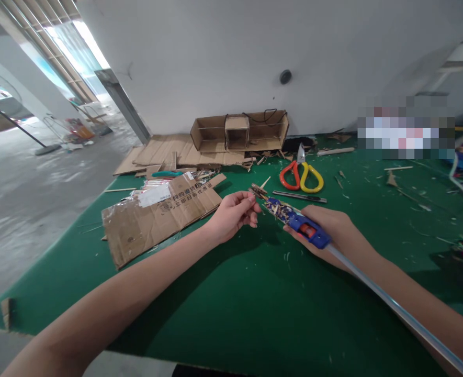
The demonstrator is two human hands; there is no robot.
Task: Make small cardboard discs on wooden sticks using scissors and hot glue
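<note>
My right hand (335,230) grips a blue hot glue gun (294,220) with a long clear glue stick (392,306) trailing back along my forearm. The gun's nozzle points up-left to a small brown piece (257,191), which the fingertips of my left hand (233,214) pinch right at the nozzle tip. Both hands hover over a green mat (255,314).
Red-and-yellow scissors (302,175) and a dark utility knife (300,197) lie just beyond my hands. A flattened cardboard sheet (160,214) lies at left. An open cardboard box frame (239,131) stands against the white wall. Wood and cardboard scraps litter the mat.
</note>
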